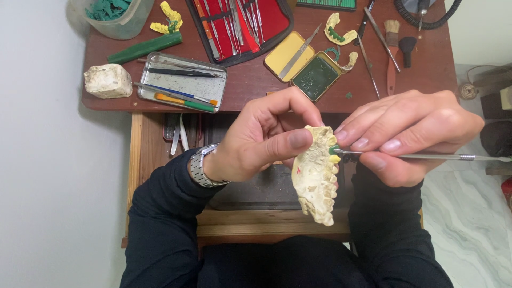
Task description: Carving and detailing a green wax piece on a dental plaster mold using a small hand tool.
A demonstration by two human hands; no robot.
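My left hand (264, 136) grips a pale yellow dental cast (316, 178) of a tooth arch, thumb pressed on its upper part, teeth facing right. A small green wax spot sits on one tooth near the top. My right hand (408, 133) holds a thin metal carving instrument (426, 156) like a pen; its tip touches the green spot on the cast. A metal watch is on my left wrist. Both sleeves are dark.
A brown desk (250, 80) carries a red case of instruments (240, 24), a metal tray with pens (181, 82), a small open tin with green wax (316, 77), other yellow casts (341, 29), a white stone block (108, 81), brushes (392, 48) and a clear tub of green pieces (114, 13).
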